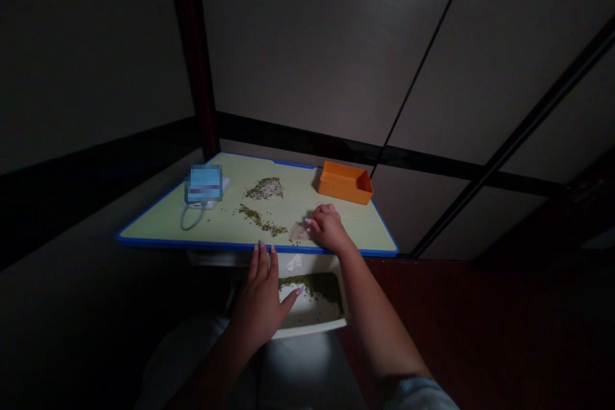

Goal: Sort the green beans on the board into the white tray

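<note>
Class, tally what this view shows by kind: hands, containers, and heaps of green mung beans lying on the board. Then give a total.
Hands: 2 (left hand, right hand)
Containers: 2 (orange box, white tray)
Heaps on the blue-edged board: 2 (upper heap, lower heap)
Total: 6

Dim, prob. a home room: blue-edged board (192,245), panelled wall (307,45).
</note>
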Available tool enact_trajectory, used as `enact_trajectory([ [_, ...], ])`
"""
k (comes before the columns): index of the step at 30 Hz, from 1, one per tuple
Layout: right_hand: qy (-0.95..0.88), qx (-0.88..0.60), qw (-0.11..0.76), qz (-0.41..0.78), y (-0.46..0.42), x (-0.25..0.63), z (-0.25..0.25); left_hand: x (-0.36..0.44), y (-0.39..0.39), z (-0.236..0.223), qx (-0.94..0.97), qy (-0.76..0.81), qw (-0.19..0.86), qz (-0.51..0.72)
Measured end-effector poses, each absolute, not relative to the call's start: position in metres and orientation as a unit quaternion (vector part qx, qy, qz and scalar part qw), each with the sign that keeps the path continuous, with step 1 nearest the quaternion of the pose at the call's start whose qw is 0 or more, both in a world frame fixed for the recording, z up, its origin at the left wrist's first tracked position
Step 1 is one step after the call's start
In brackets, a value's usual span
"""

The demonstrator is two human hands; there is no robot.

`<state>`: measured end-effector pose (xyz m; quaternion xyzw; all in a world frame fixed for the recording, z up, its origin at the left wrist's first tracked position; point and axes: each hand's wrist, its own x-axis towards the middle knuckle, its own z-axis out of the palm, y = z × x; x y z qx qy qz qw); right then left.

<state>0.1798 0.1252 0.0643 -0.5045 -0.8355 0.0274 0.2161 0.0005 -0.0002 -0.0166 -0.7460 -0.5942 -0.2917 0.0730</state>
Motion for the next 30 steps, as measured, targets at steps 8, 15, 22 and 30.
enact_trajectory([
  [8,-0.835,-0.497,0.236,0.021,0.1268,0.1798,0.0612,0.0032,-0.0009,-0.0166,-0.738,-0.605,0.079,-0.288],
  [15,-0.839,-0.489,0.24,0.023,0.1272,0.1773,0.0609,0.0038,-0.0013,-0.0183,-0.737,-0.602,0.084,-0.296],
  [22,-0.842,-0.486,0.234,0.022,0.1294,0.1761,0.0594,0.0038,-0.0007,-0.0203,-0.737,-0.599,0.08,-0.304],
  [30,-0.843,-0.485,0.232,0.02,0.1301,0.1762,0.0586,0.0036,-0.0005,-0.0193,-0.736,-0.602,0.091,-0.296],
])
